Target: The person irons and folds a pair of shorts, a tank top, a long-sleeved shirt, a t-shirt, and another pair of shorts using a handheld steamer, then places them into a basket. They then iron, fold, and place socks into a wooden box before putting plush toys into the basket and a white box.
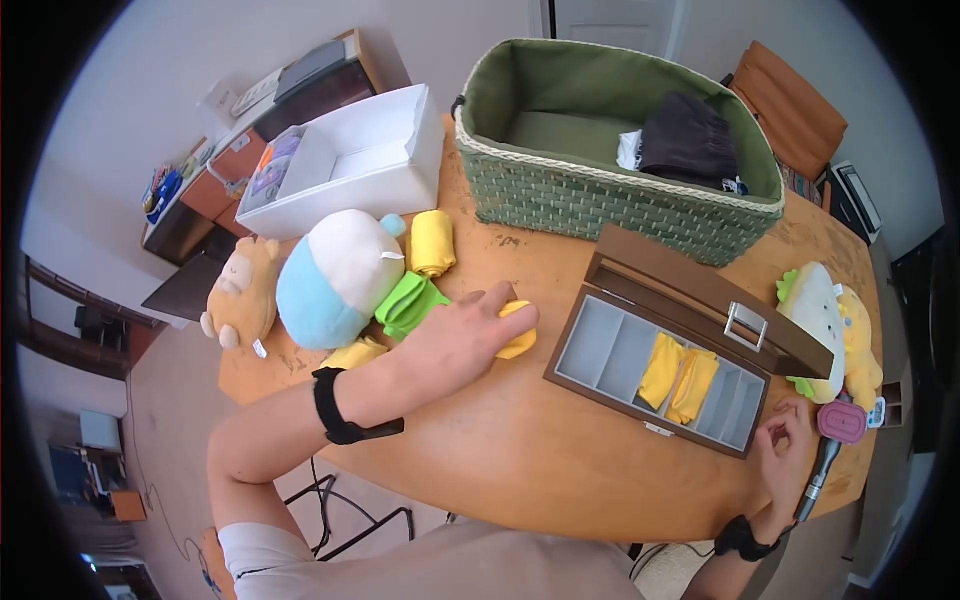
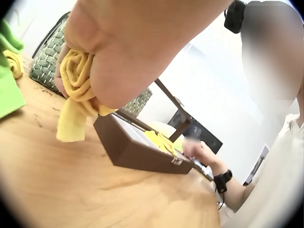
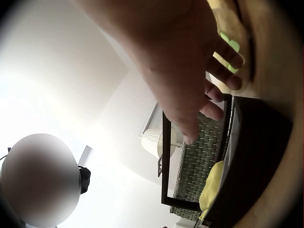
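The left hand [image 1: 455,340] holds a rolled yellow cloth [image 1: 517,331] above the table, left of the brown box [image 1: 655,427]. In the left wrist view the cloth [image 2: 76,76] shows a spiral end and a loose tail hanging below the fingers. The box's lid stands open; two folded yellow cloths [image 1: 661,371] sit side by side in its middle compartments. Beside the box's right end is the right hand [image 1: 785,450], holding nothing, its fingers loosely bent; in the right wrist view the hand [image 3: 185,71] has its fingers spread apart.
Left on the table [image 1: 480,440] are a green cloth [image 1: 408,304], yellow rolls [image 1: 432,243], a blue-white plush [image 1: 340,280] and a tan plush [image 1: 243,283]. Behind stand a white box [image 1: 400,180] and a green basket [image 1: 600,205]. More plush toys [image 1: 812,320] lie at the right.
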`<state>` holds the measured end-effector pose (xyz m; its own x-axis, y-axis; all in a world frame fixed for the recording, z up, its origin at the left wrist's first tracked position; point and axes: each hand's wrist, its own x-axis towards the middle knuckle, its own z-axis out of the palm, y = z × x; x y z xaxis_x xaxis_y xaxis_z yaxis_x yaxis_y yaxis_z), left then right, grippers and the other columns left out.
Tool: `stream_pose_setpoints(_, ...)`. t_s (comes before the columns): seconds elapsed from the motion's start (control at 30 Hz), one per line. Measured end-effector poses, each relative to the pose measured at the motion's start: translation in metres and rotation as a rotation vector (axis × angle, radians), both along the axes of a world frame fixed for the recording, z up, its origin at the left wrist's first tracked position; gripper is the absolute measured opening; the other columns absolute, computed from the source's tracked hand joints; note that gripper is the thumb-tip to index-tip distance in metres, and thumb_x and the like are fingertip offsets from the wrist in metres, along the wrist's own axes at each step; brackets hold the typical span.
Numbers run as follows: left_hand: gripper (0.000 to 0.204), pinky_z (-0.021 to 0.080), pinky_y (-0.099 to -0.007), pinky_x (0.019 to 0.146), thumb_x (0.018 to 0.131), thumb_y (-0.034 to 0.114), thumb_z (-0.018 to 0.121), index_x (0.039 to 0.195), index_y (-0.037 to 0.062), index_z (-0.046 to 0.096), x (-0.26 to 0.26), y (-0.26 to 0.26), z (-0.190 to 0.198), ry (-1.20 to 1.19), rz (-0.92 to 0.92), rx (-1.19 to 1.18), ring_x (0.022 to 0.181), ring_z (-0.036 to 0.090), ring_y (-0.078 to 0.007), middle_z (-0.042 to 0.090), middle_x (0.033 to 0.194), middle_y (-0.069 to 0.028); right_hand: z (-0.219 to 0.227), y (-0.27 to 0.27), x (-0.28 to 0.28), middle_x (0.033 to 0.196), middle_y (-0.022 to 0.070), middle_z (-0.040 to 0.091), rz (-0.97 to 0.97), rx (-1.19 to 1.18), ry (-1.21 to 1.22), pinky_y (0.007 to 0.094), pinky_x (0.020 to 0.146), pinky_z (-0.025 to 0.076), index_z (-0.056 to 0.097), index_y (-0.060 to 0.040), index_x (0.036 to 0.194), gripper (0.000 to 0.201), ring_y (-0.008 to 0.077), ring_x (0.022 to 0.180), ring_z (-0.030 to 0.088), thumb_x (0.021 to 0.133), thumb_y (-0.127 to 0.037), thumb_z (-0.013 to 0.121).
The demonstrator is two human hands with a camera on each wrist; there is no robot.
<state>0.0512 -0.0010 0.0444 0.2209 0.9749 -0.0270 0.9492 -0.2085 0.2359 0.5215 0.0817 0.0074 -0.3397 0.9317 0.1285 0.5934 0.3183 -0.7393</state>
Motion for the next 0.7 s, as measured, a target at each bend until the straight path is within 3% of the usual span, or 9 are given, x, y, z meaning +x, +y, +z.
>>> stream_pose_setpoints(0.03,0.042,0.053,-0.0486,0.072,0.077,-0.004,0.066,0.112,0.0104,0.046,0.003,0.002,0.005,-0.048,-0.023,0.002,0.088,0.063,-0.0405,0.052,0.111,-0.0158,0.013,0.005,-0.002,0.108,0.0080,0.051,-0.039,-0.060,-0.039,0.0251,0.066,0.044,0.053,-0.0016,0.086,0.016,0.0122,0.080,0.051,0.081,-0.001,0.069)
stream_pose_setpoints(0.1,0.043,0.052,-0.0486,0.073,0.077,-0.003,0.067,0.111,0.0110,0.046,0.012,0.005,0.006,-0.105,-0.055,-0.002,0.087,0.063,-0.0409,0.052,0.110,-0.0156,0.023,0.014,-0.004,0.100,0.0061,0.052,0.003,-0.076,-0.060,0.0258,0.068,0.043,0.054,-0.0027,0.087,0.014,0.0131,0.079,0.050,0.085,-0.002,0.068)
stream_pose_setpoints(0.2,0.042,0.052,-0.0496,0.071,0.078,0.001,0.071,0.110,0.0115,0.045,0.031,0.013,0.010,-0.266,-0.078,-0.043,0.085,0.063,-0.0419,0.052,0.110,-0.0157,0.001,0.031,0.004,0.086,0.0054,0.052,0.118,-0.012,0.192,0.0279,0.073,0.040,0.052,-0.0029,0.081,0.024,0.0166,0.080,0.051,0.084,-0.014,0.074)
stream_pose_setpoints(0.37,0.042,0.052,-0.0514,0.074,0.079,0.011,0.073,0.109,0.0085,0.044,0.076,0.034,0.022,-0.388,-0.056,-0.108,0.086,0.062,-0.0447,0.052,0.104,-0.0190,-0.026,0.030,0.005,0.079,0.0042,0.056,0.118,-0.003,0.450,0.0286,0.070,0.039,0.058,-0.0033,0.081,0.034,0.0155,0.076,0.051,0.090,-0.031,0.076)
stream_pose_setpoints(0.5,0.037,0.052,-0.0530,0.078,0.086,0.016,0.065,0.113,0.0049,0.043,0.103,0.045,0.018,-0.413,-0.069,-0.102,0.087,0.061,-0.0461,0.051,0.106,-0.0229,-0.031,0.031,0.010,0.077,0.0041,0.057,0.088,-0.001,0.468,0.0283,0.068,0.038,0.059,-0.0030,0.080,0.035,0.0150,0.073,0.051,0.090,-0.032,0.076)
stream_pose_setpoints(0.63,0.033,0.051,-0.0532,0.081,0.092,0.016,0.055,0.118,0.0024,0.041,0.109,0.051,0.000,-0.426,-0.049,-0.146,0.090,0.060,-0.0477,0.051,0.110,-0.0258,-0.025,0.029,0.006,0.073,0.0031,0.056,0.081,0.020,0.428,0.0265,0.063,0.038,0.058,-0.0024,0.078,0.023,0.0129,0.068,0.049,0.086,-0.018,0.074)
stream_pose_setpoints(0.7,0.030,0.049,-0.0516,0.083,0.097,0.014,0.046,0.123,0.0015,0.038,0.110,0.054,-0.010,-0.636,-0.048,-0.062,0.088,0.060,-0.0447,0.050,0.112,-0.0265,-0.023,0.029,0.005,0.072,0.0031,0.055,0.087,0.038,0.408,0.0263,0.062,0.037,0.058,-0.0021,0.078,0.021,0.0127,0.066,0.049,0.085,-0.015,0.074)
